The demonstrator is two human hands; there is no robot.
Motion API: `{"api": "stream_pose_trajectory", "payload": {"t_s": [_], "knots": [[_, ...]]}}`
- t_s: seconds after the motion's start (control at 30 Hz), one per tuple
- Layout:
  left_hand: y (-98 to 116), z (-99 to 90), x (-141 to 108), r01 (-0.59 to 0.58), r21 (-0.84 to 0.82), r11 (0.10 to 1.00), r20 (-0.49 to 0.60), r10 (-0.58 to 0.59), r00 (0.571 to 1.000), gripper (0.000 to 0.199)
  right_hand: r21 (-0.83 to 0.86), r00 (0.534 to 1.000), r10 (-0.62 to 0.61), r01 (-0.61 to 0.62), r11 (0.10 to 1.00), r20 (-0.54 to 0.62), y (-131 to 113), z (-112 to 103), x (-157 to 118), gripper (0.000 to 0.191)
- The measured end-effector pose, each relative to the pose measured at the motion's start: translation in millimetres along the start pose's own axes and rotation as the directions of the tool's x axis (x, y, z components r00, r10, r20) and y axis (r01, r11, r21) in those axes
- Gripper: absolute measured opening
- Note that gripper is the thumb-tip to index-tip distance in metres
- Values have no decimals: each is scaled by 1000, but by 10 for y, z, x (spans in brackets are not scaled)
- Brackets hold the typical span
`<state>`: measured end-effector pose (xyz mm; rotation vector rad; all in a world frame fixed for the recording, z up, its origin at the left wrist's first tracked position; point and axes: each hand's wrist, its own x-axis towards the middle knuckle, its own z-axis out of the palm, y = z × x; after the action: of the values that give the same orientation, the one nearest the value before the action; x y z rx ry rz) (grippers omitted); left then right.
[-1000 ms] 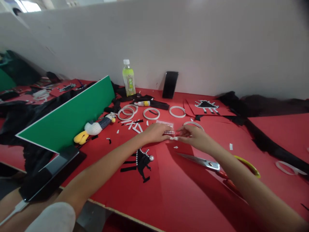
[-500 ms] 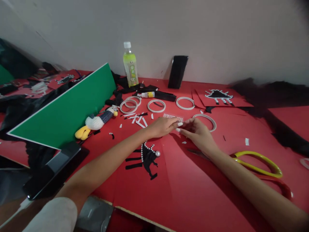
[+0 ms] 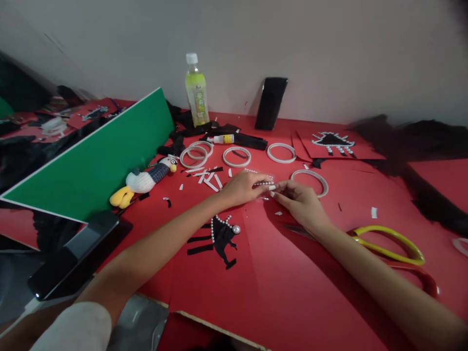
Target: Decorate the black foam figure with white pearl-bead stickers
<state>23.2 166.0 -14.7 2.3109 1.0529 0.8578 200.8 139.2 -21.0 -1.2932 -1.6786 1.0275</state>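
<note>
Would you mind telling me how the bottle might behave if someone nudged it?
The bottle may tip fairly readily, being tall and narrow. Its rounded sides suggest it could roll once down. The white cap appears to be on, so a spill seems unlikely.

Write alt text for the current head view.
A left hand and right hand are close together at a clear sheet of round white beads above a red tabletop. Nearer the camera lies a black cutout figure trimmed with beads; metal scissors with yellow and red handles lie beneath the right forearm.
</note>
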Motion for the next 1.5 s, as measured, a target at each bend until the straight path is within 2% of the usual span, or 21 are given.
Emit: {"api": "stream_pose_trajectory", "payload": {"t_s": [0.1,0.23,0.4,0.53,0.67,0.83,0.93,1.07,1.13,1.23,1.3,1.37,1.43,1.5], "knots": [[17,-7,0,-35,86,996,11,34,999,20,-25,999,-30,30,999,12,-32,-5,-13,27],[46,-15,5,-19,69,997,23,18,1000,28,-62,998,-55,57,996,31,-50,-13,-17,19],[39,-18,30,60,-46,997,-46,-62,997,29,2,996,-17,17,1000,83,-37,-18,-11,26],[7,-31,64,152,-216,964,-144,-186,972,31,60,997,0,-4,998,71,-26,-7,-12,29],[-18,-20,107,212,-471,856,-197,-337,921,28,119,998,20,-26,993,55,0,7,-4,23],[-56,-53,159,251,-741,623,-172,-536,826,28,164,998,26,-34,986,52,18,15,9,24],[-90,-193,208,236,-835,497,-160,-631,759,28,177,998,39,-46,983,41,12,20,12,26],[-49,-527,253,164,-894,417,-193,-689,699,29,107,998,65,-67,992,26,-13,15,9,26],[53,-707,206,144,-870,471,-248,-671,699,23,13,996,90,-90,996,6,-19,-4,13,27],[311,-915,-2,216,-641,737,-341,-525,780,13,-141,992,116,-121,983,-43,-22,-59,19,32],[520,-991,-211,266,-375,888,-370,-407,835,9,-323,992,24,-63,944,-123,-51,-93,6,33],[712,-1010,-440,289,-151,945,-338,-324,883,11,-518,976,-166,71,853,-139,-130,-102,-42,31],[847,-971,-664,313,4,950,-271,-300,915,9,-591,936,-352,277,758,-12,-257,-72,-130,26],[907,-880,-868,321,106,941,-223,-292,930,10,-503,861,-456,503,703,224,-394,0,-247,24]]}}
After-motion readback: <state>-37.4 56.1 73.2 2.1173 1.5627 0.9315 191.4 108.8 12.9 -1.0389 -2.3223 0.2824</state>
